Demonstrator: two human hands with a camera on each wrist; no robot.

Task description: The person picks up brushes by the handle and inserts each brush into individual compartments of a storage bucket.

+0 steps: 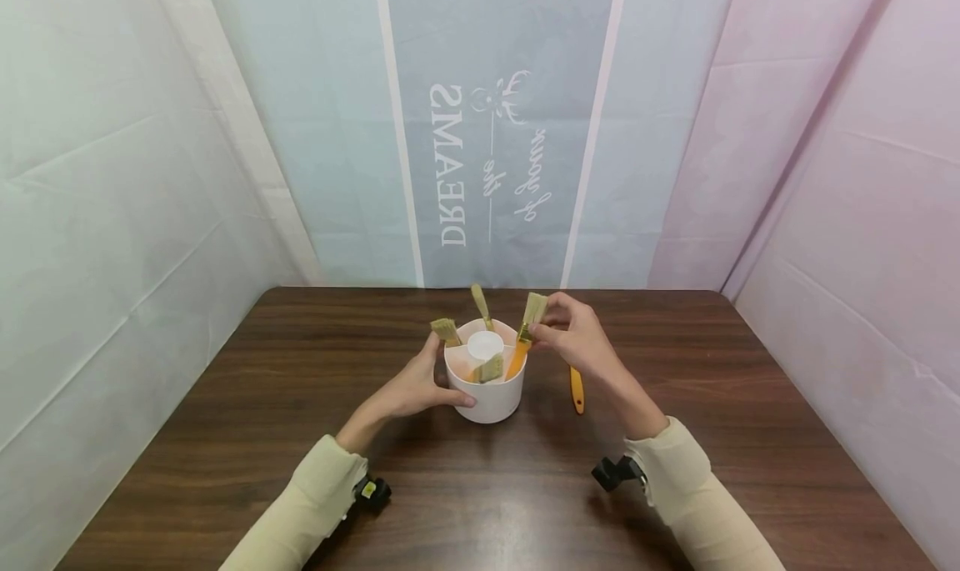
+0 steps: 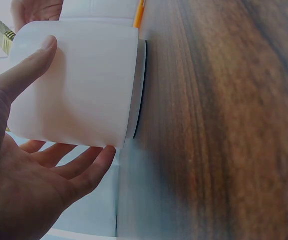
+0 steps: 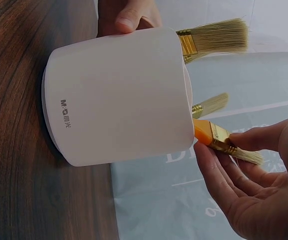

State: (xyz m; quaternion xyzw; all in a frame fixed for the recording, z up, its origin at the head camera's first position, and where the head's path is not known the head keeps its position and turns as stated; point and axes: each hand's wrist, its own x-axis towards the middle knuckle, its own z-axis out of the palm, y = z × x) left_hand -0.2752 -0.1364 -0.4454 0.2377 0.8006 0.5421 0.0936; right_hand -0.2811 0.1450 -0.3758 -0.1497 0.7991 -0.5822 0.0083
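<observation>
A white round desk organizer (image 1: 489, 402) with compartments stands upright on the table, bristle ends of several paintbrushes sticking up from it. My left hand (image 1: 411, 386) grips its left side, thumb across the front wall and fingers around the far side. Between thumb and fingers, my right hand (image 1: 581, 338) pinches a flat paintbrush (image 3: 218, 137) at its gold ferrule, the orange handle reaching down inside the right rim. Other brushes lean at the left (image 1: 446, 331), the back (image 1: 481, 303) and the front (image 1: 491, 368). Their lower handles are hidden by the wall.
On the dark wood table (image 1: 300, 388), an orange-handled brush (image 1: 577, 390) lies right of the organizer, partly hidden under my right hand. A fabric backdrop (image 1: 495, 246) with white lettering hangs behind the table's far edge. Pale sheets (image 1: 90, 221) hang at both sides.
</observation>
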